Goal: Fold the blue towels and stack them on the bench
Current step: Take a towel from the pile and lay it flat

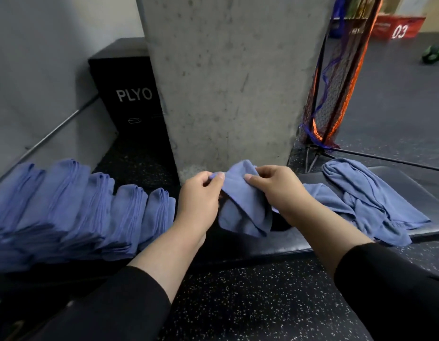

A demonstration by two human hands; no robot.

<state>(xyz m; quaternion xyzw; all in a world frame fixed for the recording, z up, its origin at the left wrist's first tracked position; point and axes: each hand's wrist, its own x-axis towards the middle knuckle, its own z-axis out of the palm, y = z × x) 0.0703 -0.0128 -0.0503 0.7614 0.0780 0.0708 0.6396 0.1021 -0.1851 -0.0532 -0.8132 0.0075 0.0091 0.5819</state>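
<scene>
Holding a blue towel point(240, 205) up over the black bench point(275, 244), you pinch its top edge with both hands. Your left hand point(201, 193) pinches the left corner between thumb and fingers, and your right hand point(277, 188) pinches the cloth close beside it, so the towel hangs down bunched between them. To your left, a row of folded towels point(73, 207) sits on the bench, leaning one against the next. To your right, a loose pile of towels point(366, 203) lies crumpled on the bench pad, not folded yet. Behind your hands stands a big gray pillar point(228, 77). Next to it is a black box point(125, 92) with the white word "PLYO" on it. Far off on the right, a red box point(398, 27) shows the white number "03". An orange and black net point(336, 77) leans by the pillar, and something green point(433, 54) lies on the floor.
</scene>
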